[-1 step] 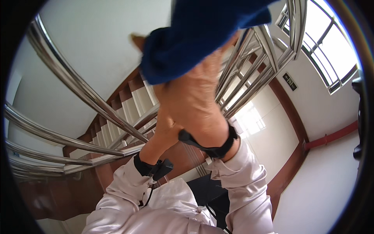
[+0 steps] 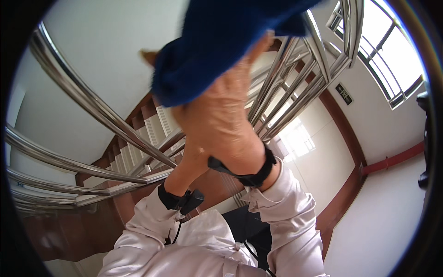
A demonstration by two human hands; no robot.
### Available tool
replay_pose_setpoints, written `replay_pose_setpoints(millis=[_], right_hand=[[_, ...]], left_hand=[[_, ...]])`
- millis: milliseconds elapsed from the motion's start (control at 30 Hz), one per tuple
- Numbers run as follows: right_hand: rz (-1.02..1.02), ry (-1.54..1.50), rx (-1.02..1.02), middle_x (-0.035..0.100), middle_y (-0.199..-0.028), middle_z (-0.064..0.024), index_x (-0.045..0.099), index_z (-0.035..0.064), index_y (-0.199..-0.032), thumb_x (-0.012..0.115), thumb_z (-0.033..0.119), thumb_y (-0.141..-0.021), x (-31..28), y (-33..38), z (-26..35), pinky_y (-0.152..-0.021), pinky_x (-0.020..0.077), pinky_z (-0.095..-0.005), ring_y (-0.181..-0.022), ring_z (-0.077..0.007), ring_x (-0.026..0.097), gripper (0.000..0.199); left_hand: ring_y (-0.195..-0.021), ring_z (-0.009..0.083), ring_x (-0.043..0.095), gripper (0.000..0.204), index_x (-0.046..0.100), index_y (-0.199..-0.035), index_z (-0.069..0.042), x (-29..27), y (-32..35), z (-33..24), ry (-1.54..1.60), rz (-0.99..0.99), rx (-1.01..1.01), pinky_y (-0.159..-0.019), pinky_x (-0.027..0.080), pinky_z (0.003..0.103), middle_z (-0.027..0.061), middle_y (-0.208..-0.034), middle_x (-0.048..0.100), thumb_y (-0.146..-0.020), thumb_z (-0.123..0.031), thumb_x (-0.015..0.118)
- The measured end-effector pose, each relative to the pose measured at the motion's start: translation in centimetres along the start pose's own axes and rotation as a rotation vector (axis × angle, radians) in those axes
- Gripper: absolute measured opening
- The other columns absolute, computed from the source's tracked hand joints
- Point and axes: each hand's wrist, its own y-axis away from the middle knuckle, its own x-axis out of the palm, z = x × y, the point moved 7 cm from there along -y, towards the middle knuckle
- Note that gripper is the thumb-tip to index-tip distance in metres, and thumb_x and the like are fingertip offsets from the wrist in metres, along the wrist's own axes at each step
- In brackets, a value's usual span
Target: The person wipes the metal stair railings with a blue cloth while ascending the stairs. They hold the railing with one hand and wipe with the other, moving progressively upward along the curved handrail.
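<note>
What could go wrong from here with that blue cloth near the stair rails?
The blue cloth hides most of the fingers, so a slipping grip could go unnoticed and the cloth might drop, perhaps toward the stairs.
The right hand largely covers the left hand, so the two might hinder each other.
The black cord below the left wrist device could snag during a move.
</note>
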Motion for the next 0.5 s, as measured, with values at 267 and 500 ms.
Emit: replay_pose_setpoints(millis=[267, 500], right_hand=[[0.192, -0.271, 0.116, 0.058, -0.118, -0.011, 0.06, 0.0068, -0.118, 0.075, 0.033, -0.09, 0.6, 0.7, -0.9, -0.096, 0.0417, -0.0408, -0.113, -0.0262, 0.052, 0.042], [0.39, -0.426, 0.113, 0.058, -0.119, -0.0101, 0.058, 0.0072, -0.12, 0.077, 0.034, -0.09, -0.6, -0.7, -0.4, -0.097, 0.0433, -0.0392, -0.113, -0.0237, 0.053, 0.045]], left_hand=[[-0.136, 0.0245, 0.045, 0.068, 0.027, -0.152, -0.001, -2.6, 4.2, -3.5, -0.025, -0.083, 0.061, -0.112, 0.037, 0.038, 0.015, -0.147, 0.043, -0.093, -0.002, 0.061], [-0.129, 0.0226, 0.048, 0.06, 0.031, -0.15, -0.001, -5.9, 3.3, -5.7, -0.003, -0.347, 0.291, -0.114, 0.035, 0.04, 0.0144, -0.145, 0.04, -0.098, -0.01, 0.06]])
